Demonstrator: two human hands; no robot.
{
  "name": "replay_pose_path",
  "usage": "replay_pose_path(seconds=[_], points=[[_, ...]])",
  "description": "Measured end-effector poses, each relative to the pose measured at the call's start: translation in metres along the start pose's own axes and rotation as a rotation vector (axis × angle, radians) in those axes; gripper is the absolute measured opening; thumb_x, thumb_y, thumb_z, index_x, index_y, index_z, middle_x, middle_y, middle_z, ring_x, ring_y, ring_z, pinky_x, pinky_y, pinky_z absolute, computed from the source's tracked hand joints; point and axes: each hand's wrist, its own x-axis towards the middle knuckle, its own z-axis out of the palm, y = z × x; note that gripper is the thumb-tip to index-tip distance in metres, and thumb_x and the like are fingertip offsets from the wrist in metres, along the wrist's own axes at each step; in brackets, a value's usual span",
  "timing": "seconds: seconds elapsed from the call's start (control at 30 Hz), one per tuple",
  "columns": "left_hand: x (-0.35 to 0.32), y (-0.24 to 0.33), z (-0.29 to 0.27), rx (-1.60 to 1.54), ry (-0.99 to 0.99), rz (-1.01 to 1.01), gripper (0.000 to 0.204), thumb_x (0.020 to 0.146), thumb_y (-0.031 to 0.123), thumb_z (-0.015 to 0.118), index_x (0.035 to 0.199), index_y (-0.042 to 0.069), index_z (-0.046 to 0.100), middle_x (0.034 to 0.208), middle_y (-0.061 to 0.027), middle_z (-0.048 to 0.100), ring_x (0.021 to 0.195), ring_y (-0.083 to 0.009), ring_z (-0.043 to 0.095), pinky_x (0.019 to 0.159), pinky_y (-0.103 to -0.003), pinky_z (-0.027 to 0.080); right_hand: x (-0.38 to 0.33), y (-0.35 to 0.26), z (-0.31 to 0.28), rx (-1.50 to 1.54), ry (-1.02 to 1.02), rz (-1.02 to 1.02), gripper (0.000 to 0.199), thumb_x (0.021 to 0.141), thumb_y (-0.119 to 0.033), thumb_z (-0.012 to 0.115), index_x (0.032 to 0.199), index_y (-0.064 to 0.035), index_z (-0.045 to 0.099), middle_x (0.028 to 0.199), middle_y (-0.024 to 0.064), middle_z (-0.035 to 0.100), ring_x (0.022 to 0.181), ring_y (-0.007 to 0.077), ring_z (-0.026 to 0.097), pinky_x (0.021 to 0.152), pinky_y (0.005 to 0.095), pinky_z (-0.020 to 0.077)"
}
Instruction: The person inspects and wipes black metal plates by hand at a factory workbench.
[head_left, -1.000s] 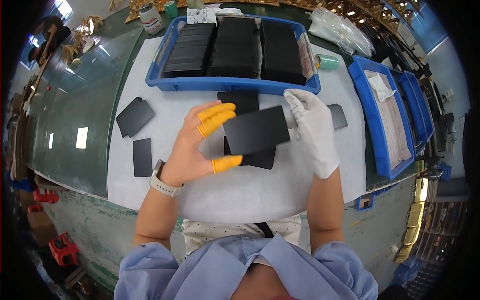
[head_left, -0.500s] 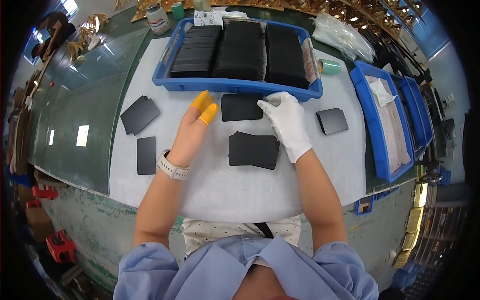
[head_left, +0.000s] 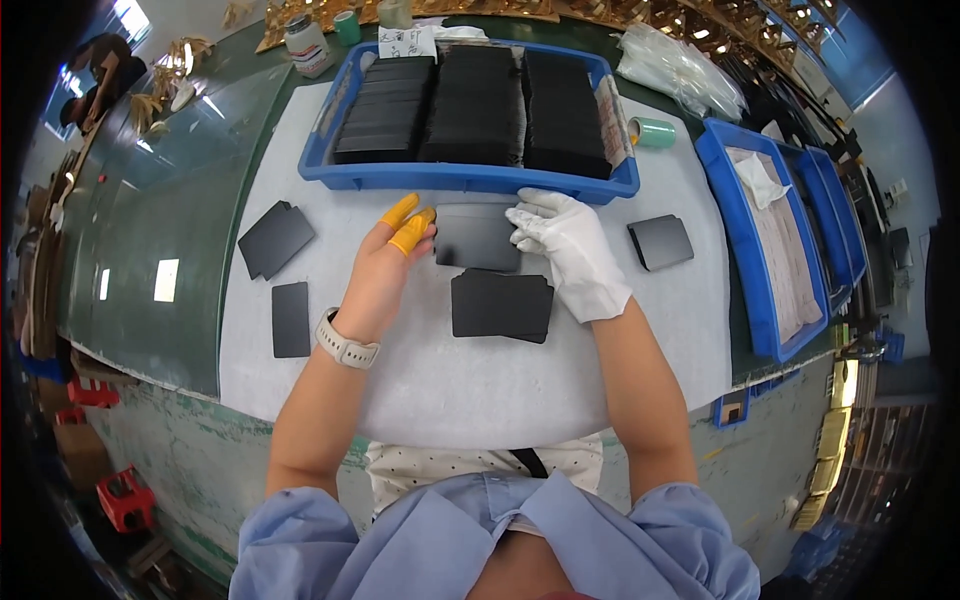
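Note:
Between my two hands is a thin black rectangular plate (head_left: 477,240), tilted so that light glares off its face. My left hand (head_left: 380,265), with yellow finger covers on some fingers, holds the plate's left edge. In a white glove, my right hand (head_left: 567,245) pinches its right edge. Just nearer to me, a small stack of black plates (head_left: 500,308) lies on the white sheet (head_left: 420,390), its pieces slightly fanned. Beyond my hands stands a blue tray (head_left: 350,178) packed with rows of black plates (head_left: 475,105).
To the left lie a few black plates (head_left: 277,240) and a single plate (head_left: 291,320). Another small stack (head_left: 661,242) lies on the right. Farther right are blue bins (head_left: 735,255). A green roll (head_left: 652,132), a plastic bag (head_left: 675,70) and a jar (head_left: 307,45) stand around the tray.
The black plate between my hands has come up and toward me, its face now catching the light. My left fingers have moved onto its left edge.

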Motion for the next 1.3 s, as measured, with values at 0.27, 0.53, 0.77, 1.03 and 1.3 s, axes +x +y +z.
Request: replay_pose_path(seconds=[0.27,0.53,0.77,1.03,1.3], points=[[-0.013,-0.002,-0.002,0.149,-0.04,0.088,0.051,0.11,0.022,0.055,0.155,-0.001,0.047,0.147,-0.0152,0.061,0.128,-0.0227,0.063,0.107,-0.036,0.049,-0.009,0.001,-0.018,-0.342,-0.189,-0.118,0.04,0.087,-0.012,0.082,0.122,0.0046,0.071,0.1,0.0119,0.074,0.082,0.0157,0.07,0.071,0.0301,0.0578],[0.014,-0.029,-0.055,0.246,0.019,0.156,0.054,0.112,0.027,0.047,0.16,0.002,0.042,0.157,-0.0153,0.053,0.135,-0.0321,0.06,0.111,-0.045,0.047,0.023,0.037,-0.011,-0.17,-0.27,-0.334,0.031,0.08,-0.013,0.08,0.096,0.0123,0.072,0.071,0.0158,0.071,0.066,0.019,0.071,0.063,0.0355,0.0585],[0.061,-0.065,-0.046,0.392,-0.148,0.094,0.057,0.113,0.03,0.044,0.159,-0.003,0.04,0.158,-0.0204,0.05,0.142,-0.0311,0.054,0.119,-0.042,0.041,0.007,0.035,-0.011,-1.039,0.132,-0.596,0.037,0.078,-0.042,0.079,0.085,-0.0059,0.083,0.096,0.0257,0.074,0.1,0.0427,0.068,0.086,0.0461,0.057],[0.075,-0.071,-0.037,0.459,-0.244,0.074,0.054,0.113,0.028,0.047,0.156,-0.004,0.044,0.155,-0.0202,0.053,0.139,-0.0299,0.056,0.119,-0.041,0.042,0.036,0.042,-0.004,-1.018,-0.065,-0.495,0.036,0.079,-0.045,0.08,0.089,-0.0104,0.084,0.09,0.0137,0.079,0.091,0.0333,0.076,0.083,0.0449,0.0593],[0.093,-0.086,-0.027,0.485,-0.31,0.052,0.052,0.112,0.026,0.05,0.152,-0.006,0.048,0.151,-0.02,0.056,0.136,-0.0286,0.058,0.118,-0.039,0.042,0.042,0.044,0.0,-0.959,-0.055,-0.412,0.038,0.081,-0.047,0.077,0.087,-0.0101,0.084,0.089,0.0138,0.079,0.09,0.0334,0.076,0.084,0.044,0.0597]])
